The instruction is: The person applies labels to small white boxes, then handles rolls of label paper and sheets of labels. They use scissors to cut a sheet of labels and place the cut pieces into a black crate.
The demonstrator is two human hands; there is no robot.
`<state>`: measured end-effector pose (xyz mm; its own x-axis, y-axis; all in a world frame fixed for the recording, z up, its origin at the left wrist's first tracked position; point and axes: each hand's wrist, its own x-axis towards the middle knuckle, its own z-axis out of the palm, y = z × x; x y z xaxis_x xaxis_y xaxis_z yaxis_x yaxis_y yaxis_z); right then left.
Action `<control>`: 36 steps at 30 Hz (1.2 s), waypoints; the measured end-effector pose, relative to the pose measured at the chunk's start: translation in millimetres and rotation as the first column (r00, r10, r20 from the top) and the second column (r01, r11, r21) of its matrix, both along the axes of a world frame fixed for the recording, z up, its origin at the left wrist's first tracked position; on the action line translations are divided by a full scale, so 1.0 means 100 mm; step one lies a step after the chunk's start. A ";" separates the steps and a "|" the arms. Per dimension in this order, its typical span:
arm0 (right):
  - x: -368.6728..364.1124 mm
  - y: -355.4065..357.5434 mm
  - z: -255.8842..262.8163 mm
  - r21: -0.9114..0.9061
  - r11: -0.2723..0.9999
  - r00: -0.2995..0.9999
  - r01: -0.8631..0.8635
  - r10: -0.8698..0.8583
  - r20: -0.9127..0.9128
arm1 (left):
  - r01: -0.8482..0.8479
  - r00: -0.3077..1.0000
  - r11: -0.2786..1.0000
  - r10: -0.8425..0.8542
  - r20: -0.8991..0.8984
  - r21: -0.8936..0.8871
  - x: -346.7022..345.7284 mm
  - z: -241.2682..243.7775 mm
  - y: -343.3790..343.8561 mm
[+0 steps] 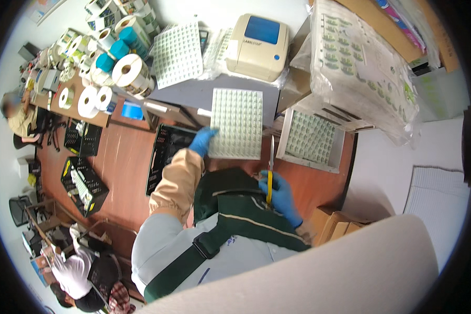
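My left hand (203, 142), in a blue glove, grips the left edge of a sheet of small green-and-white labels (237, 123). The sheet is held in front of the grey table's near edge. In my blue-gloved right hand (281, 196) is a yellow-handled cutting tool (270, 184), its long metal blade pointing away from me. Whether it is a knife or shut scissors, I cannot tell. Just right of the blade, an open white box (339, 157) holds more label sheets (310, 137). A black plastic crate (154, 168) stands on the floor beyond my left forearm.
A beige label printer (257, 55) and another label sheet (178, 55) rest on the grey table (172, 94). Label rolls (131, 74) crowd the left side. Plastic-wrapped boxes (337, 59) rise at the right. Two people (21, 117) sit farther off at the left.
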<state>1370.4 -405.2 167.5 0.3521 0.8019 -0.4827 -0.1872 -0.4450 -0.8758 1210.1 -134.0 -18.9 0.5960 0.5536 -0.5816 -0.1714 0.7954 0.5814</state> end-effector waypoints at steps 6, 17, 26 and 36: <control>0.43 0.37 0.18 -0.035 0.927 0.907 -0.374 0.374 0.193 | -0.204 0.947 0.966 0.236 -0.220 0.158 -0.10 -0.32 0.48; 0.32 0.27 -0.24 -0.053 0.957 0.957 -0.286 0.288 0.038 | -0.399 0.911 0.884 0.350 -0.219 -0.243 -0.53 -0.24 -0.20; 0.11 -0.02 -0.64 -0.267 0.962 0.997 -0.064 0.074 0.028 | -0.168 0.979 0.890 0.203 0.038 -0.423 0.56 -0.97 -0.94; 0.12 -0.18 -1.22 -0.336 0.939 0.975 -0.073 0.137 0.172 | -0.127 0.960 0.881 0.224 0.166 -0.455 0.79 -0.37 -0.85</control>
